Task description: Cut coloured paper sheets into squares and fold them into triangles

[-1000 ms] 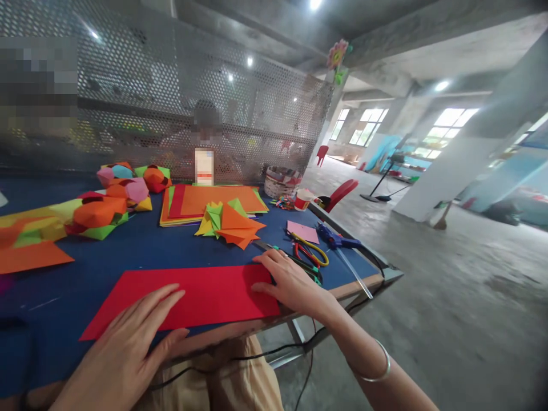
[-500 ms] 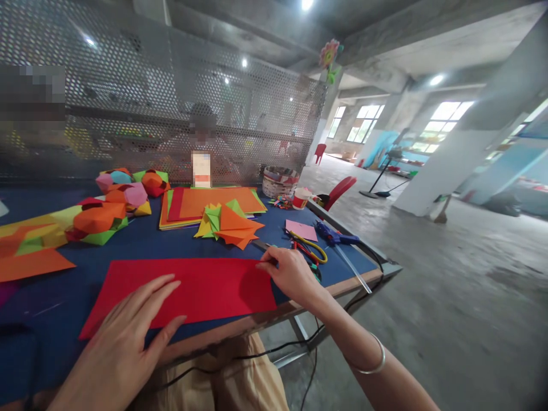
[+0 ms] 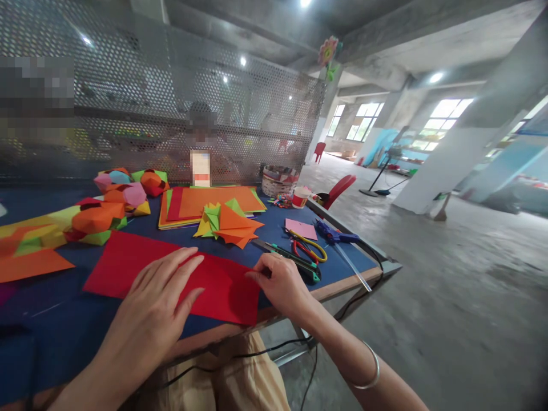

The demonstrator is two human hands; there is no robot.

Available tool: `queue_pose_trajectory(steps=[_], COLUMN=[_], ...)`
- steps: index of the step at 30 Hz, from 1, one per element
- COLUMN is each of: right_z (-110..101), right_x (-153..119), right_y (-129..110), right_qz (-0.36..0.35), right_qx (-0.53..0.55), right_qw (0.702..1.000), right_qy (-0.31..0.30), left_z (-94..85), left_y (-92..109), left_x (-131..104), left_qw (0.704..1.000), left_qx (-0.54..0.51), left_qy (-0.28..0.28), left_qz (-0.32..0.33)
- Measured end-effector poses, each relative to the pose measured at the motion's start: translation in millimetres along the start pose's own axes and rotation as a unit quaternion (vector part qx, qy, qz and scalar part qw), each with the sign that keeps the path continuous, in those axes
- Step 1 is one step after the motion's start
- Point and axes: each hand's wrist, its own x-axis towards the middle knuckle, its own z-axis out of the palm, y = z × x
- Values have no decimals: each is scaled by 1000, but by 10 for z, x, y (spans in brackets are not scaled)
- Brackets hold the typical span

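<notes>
Smooth red paper oblong, eight o'clock in my view
I have the left hand loosely spread across it, the right hand pinching its three-o'clock end. From the right hand, a slim utility knife lies at one o'clock, spiky folded paper at eleven.

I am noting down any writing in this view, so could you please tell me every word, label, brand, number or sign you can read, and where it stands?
No text can be read.
Red-and-white cup: any print is too small and blurred.
Pale upright item: its markings are too blurred.
Red sheet: no writing shows on its visible surface.
</notes>
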Motion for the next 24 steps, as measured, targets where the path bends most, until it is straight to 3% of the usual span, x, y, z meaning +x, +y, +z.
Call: queue_pose_trajectory(steps=[14, 24], right_z=[125, 234], right_x=[-36, -49], right_y=[90, 113], right_qz=[-68, -83], right_qx=[-9, -3], right_qw=[998, 994], right_qy=[-13, 70], left_z=[171, 281], left_y=[41, 35], left_x=[13, 41], left_qw=[999, 999], left_qx=[-16, -5], left_qy=[-29, -39], left_qz=[-1, 8])
